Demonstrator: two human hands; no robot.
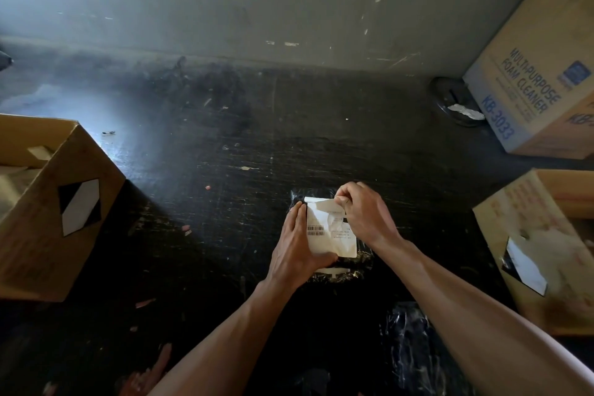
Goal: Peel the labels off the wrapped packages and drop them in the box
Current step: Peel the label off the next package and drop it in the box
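Observation:
A black wrapped package (360, 262) lies on the dark floor in front of me, with a white label (331, 235) bearing barcodes stuck on its top. My left hand (297, 246) presses flat on the package's left side, fingers along the label's edge. My right hand (361, 212) pinches the label's far right corner, which is curled up off the wrap. An open cardboard box (64, 202) stands at the left with paper inside. Another black wrapped package (414, 341) lies near my right forearm.
A second open cardboard box (527, 254) stands at the right. Behind it a closed carton printed "Multi-purpose foam cleaner" (540, 80) sits against the grey wall, with a dark round object (453, 100) beside it. Small paper scraps dot the floor.

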